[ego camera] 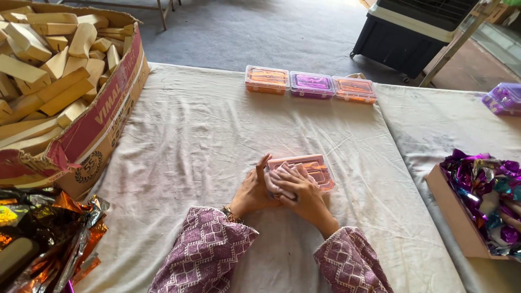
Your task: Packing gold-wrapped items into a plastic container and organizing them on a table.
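Note:
A small clear plastic box with orange contents (pixel 317 169) lies on the white cloth-covered table (pixel 195 141) right in front of me. My right hand (pixel 303 194) rests on the box's near left part with fingers curled over a pale pink wrapped piece (pixel 278 179). Against the left side of that piece presses my left hand (pixel 251 191), thumb raised and fingers tucked around it. Both wrists show purple patterned sleeves, and the left one has a bracelet.
Three closed clear boxes stand in a row at the far edge: orange (pixel 266 80), purple (pixel 312 84), orange (pixel 354 89). A big cardboard carton of wooden blocks (pixel 59 70) fills the left. Shiny foil wrappers lie at left (pixel 49 233) and in a right-hand box (pixel 483 195).

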